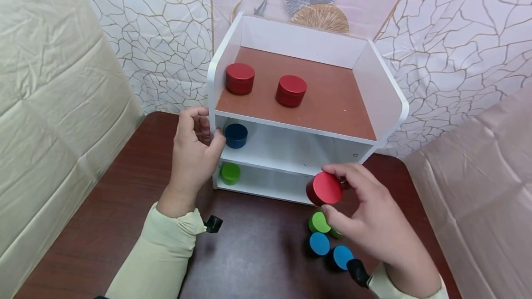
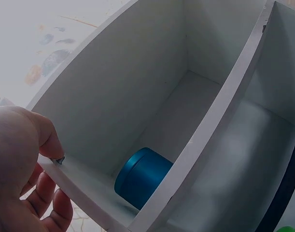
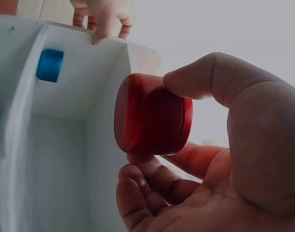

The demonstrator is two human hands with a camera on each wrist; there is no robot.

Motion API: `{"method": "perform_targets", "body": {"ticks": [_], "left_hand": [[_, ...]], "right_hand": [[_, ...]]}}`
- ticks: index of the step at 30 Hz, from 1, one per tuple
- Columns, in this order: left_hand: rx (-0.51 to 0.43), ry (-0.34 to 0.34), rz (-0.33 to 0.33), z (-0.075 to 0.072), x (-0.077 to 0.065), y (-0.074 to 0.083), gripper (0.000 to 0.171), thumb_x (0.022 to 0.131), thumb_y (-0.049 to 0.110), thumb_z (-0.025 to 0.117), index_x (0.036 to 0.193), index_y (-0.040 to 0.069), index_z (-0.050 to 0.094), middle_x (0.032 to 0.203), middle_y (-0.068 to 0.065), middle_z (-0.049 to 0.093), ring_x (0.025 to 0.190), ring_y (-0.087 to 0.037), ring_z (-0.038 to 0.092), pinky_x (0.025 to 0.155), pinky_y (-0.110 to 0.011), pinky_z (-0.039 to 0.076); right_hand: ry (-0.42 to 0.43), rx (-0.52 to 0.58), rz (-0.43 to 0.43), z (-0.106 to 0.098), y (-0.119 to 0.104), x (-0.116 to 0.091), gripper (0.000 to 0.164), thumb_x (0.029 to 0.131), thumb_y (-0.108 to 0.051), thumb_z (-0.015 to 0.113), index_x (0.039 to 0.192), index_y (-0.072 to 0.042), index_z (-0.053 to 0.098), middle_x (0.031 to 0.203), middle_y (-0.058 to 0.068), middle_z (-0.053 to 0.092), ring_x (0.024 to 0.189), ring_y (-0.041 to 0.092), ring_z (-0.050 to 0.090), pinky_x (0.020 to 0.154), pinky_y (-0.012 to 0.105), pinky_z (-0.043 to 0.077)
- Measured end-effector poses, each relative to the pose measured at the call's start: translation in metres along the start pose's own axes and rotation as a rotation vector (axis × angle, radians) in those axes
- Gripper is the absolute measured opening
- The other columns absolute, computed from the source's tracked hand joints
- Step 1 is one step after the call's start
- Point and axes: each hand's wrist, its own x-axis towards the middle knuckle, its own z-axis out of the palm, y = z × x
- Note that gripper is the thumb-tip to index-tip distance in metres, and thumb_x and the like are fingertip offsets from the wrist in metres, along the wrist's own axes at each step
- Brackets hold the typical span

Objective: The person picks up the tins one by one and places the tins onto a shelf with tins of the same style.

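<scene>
My right hand (image 1: 370,211) pinches a round red tin (image 1: 324,188) between thumb and fingers, in front of the white shelf (image 1: 266,121); the right wrist view shows this red tin (image 3: 149,113) from the side. At the shelf's left side my left hand (image 1: 193,156) grips the panel edge, thumb inside and fingers outside, as the left wrist view of that hand (image 2: 26,164) shows. Two red tins, one at the left (image 1: 240,79) and one nearer the middle (image 1: 291,91), stand on the brown top. A blue tin (image 1: 236,135) sits on the middle level, a green tin (image 1: 230,173) on the lowest.
On the dark table (image 1: 241,243), below my right hand, stand two blue tins (image 1: 319,244) and green tins (image 1: 320,222), one partly hidden. Patterned cloth (image 1: 166,36) hangs behind the shelf. Beige cloth walls (image 1: 54,82) flank the table.
</scene>
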Motion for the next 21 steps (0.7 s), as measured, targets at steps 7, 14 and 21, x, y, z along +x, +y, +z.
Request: {"method": "perform_targets", "body": {"ticks": [7, 14, 21], "left_hand": [[0.001, -0.002, 0.004, 0.0, 0.0, -0.001, 0.044, 0.102, 0.007, 0.07, 0.141, 0.011, 0.052, 0.114, -0.011, 0.056, 0.098, -0.017, 0.057, 0.08, -0.026, 0.051], [0.0, 0.001, 0.026, -0.001, 0.002, -0.001, 0.044, 0.101, 0.007, 0.071, 0.141, 0.011, 0.052, 0.114, -0.012, 0.056, 0.098, -0.017, 0.056, 0.079, -0.026, 0.05], [0.003, -0.004, 0.015, -0.001, 0.001, -0.001, 0.044, 0.101, 0.007, 0.071, 0.141, 0.01, 0.052, 0.114, -0.012, 0.056, 0.098, -0.017, 0.057, 0.08, -0.026, 0.051]], "right_hand": [[0.034, -0.038, -0.021, -0.016, -0.009, 0.019, 0.075, 0.081, -0.007, 0.093, 0.15, -0.022, 0.067, 0.137, -0.009, 0.067, 0.118, 0.006, 0.06, 0.092, 0.007, 0.051], [0.014, -0.011, -0.061, -0.028, -0.014, 0.035, 0.075, 0.083, -0.008, 0.093, 0.152, -0.021, 0.066, 0.138, -0.002, 0.068, 0.112, 0.008, 0.061, 0.084, 0.011, 0.055], [-0.015, 0.084, -0.016, -0.04, -0.016, 0.052, 0.068, 0.09, -0.003, 0.085, 0.153, -0.019, 0.066, 0.137, -0.002, 0.066, 0.114, 0.012, 0.063, 0.084, 0.013, 0.058]]}}
